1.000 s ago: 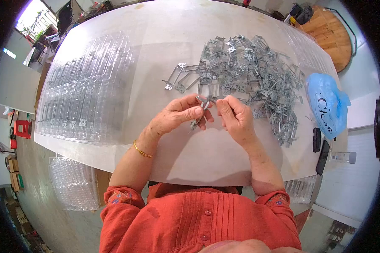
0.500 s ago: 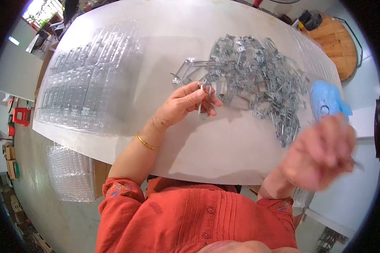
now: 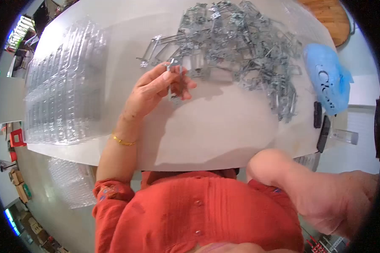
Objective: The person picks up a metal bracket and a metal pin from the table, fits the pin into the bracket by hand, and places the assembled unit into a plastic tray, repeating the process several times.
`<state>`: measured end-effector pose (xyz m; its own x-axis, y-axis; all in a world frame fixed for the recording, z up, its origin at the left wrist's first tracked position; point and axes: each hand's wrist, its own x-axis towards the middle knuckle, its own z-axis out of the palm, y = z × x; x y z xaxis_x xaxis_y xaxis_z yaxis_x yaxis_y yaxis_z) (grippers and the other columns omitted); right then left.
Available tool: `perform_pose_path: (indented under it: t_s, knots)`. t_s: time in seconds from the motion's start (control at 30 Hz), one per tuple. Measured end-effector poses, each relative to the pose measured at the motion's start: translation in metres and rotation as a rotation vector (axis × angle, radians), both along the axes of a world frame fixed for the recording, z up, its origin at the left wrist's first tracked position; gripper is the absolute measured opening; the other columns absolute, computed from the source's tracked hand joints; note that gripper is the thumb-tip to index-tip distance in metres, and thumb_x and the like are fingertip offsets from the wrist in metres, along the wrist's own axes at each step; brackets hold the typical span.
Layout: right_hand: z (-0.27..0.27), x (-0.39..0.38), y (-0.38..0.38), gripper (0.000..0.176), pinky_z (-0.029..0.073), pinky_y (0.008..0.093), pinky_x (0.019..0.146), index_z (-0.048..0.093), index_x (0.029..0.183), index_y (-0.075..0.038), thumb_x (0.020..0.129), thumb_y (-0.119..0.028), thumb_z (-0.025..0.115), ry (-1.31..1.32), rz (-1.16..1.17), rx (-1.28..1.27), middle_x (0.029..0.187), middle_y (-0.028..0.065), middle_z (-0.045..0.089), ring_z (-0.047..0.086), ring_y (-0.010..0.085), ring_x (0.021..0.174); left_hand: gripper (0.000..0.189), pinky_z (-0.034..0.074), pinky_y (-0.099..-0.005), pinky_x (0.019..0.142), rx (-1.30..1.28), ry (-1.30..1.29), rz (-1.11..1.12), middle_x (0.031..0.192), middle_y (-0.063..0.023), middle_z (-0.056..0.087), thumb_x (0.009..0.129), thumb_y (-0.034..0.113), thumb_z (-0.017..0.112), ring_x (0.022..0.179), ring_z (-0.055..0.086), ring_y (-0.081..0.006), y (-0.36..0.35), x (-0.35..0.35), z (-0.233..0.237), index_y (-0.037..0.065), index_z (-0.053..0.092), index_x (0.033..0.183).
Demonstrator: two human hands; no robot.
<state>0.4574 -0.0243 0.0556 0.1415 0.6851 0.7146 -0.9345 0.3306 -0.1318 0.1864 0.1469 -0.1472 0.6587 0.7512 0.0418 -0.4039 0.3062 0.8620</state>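
Observation:
My left hand [image 3: 154, 86] is closed over the white table [image 3: 223, 135], its thumb and fingers pinching a small grey metal bracket [image 3: 171, 82]. Beyond that hand lies a tangled heap of similar metal brackets [image 3: 240, 46], spread toward the right. My right hand [image 3: 346, 200] is raised close to the camera at the lower right, off the table. Its fingers run into the dark border of the view, so what they do is hidden.
Clear plastic trays [image 3: 63, 88] are stacked on the table's left side. A blue plastic bag [image 3: 327, 80] sits at the right edge, with dark objects [image 3: 321, 126] just below it. More clear plastic packing [image 3: 69, 181] stands low beside the table.
My right hand has swung outward and down to the right edge. The view has shifted, so the heap and trays appear higher and further left. My left hand keeps its bracket.

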Motion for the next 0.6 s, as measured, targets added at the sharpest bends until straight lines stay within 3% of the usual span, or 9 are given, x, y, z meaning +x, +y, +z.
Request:
perform_pose_path:
  t_s: [0.3,0.4,0.6]
  knots:
    - [-0.007,0.008,0.011,0.039,0.056,0.0288,0.065,0.063,0.098,-0.007,0.069,0.014,0.078,0.361,0.082,0.244,0.104,0.0062,0.066,0.067,0.0141,0.094,0.034,0.054,-0.0388,0.082,-0.026,0.007,0.026,0.112,-0.0233,0.069,0.106,0.026,0.050,0.089,0.070,-0.0290,0.000,0.004,-0.002,-0.001,0.058,0.127]
    - [-0.002,0.027,0.008,0.044,0.055,0.0280,0.068,0.063,0.100,-0.005,0.065,0.014,0.080,0.301,0.185,0.369,0.104,0.0048,0.065,0.067,0.0147,0.094,0.035,0.054,-0.0394,0.082,-0.029,0.009,0.016,0.112,-0.0232,0.069,0.106,0.026,0.050,0.089,0.070,-0.0293,-0.001,0.003,0.001,0.000,0.058,0.128]
    - [0.009,0.023,0.002,0.043,0.054,0.0244,0.070,0.064,0.099,-0.003,0.064,0.014,0.082,0.230,0.271,0.233,0.097,0.0037,0.066,0.066,0.0127,0.089,0.042,0.056,-0.0401,0.081,0.055,0.064,0.032,0.113,-0.0253,0.068,0.106,0.033,0.048,0.088,0.071,-0.0305,0.002,0.001,-0.003,0.000,0.056,0.131]
